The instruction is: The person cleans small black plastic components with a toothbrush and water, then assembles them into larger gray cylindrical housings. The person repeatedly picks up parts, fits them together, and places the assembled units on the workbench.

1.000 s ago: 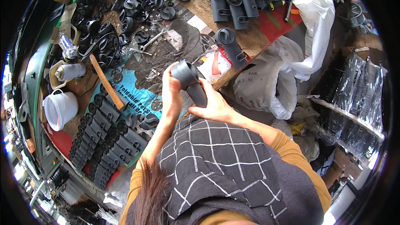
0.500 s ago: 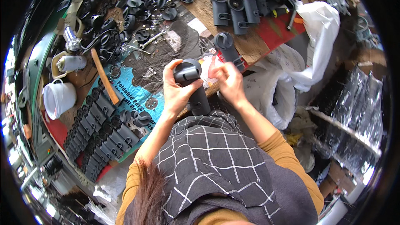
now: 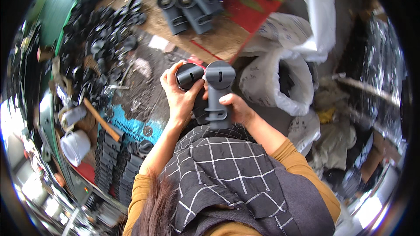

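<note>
My left hand is closed around a dark grey plastic tube part with a round slotted head, thumb and fingers pressed on the head's sides. The tube below that head is partly hidden by my fingers and by the second part. Beside it, my right hand grips a matching grey tube part, its thumb along the tube's right side. This one stands upright, slotted round head at the top and a looped clip low on the tube. The two heads are side by side, nearly touching, above my checked apron.
Several grey tube parts lie on the bench's far corner. Black plastic pieces are heaped at far left. Rows of grey parts, a wooden-handled tool and a white bucket sit at left. An open white sack stands at right.
My right hand has taken up the second grey tube part from the bench edge and brought it next to the one in my left hand. The view has turned, shifting the bench leftward.
</note>
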Tool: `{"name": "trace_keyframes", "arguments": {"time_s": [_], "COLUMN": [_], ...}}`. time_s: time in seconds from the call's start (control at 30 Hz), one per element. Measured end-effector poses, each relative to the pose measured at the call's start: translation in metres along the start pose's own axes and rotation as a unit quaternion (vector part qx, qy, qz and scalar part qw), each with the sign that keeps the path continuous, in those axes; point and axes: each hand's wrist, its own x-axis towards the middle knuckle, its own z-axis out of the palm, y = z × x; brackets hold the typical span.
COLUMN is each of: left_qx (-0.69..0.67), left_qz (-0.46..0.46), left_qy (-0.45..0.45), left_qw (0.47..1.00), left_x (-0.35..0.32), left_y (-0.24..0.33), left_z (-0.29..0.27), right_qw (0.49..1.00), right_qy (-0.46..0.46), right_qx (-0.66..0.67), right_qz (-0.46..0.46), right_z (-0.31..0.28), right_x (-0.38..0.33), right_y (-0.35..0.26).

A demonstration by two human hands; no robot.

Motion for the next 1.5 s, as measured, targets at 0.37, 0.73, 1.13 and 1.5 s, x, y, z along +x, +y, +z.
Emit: {"name": "trace_keyframes", "arguments": {"time_s": [0.37,0.73,1.13,1.5], "left_qx": [0.006,-0.078,-0.142,-0.123], "left_qz": [-0.028,-0.173,-0.26,-0.349], "left_qy": [-0.21,-0.049,0.115,0.058], "left_qw": [0.977,0.98,0.948,0.927], "left_x": [0.02,-0.011,-0.038,0.012], "left_y": [-0.002,-0.017,-0.036,-0.128], "left_z": [0.032,-0.049,-0.151,-0.155], "right_qw": [0.754,0.627,0.323,0.541], "right_qy": [0.567,0.298,0.36,-0.067], "right_qx": [-0.328,-0.601,-0.761,-0.776], "right_qz": [-0.043,-0.397,-0.432,-0.318], "right_z": [-0.23,-0.11,0.007,0.098], "right_x": [-0.124,0.058,0.207,0.244], "right_y": [-0.077,-0.075,-0.143,0.027]}}
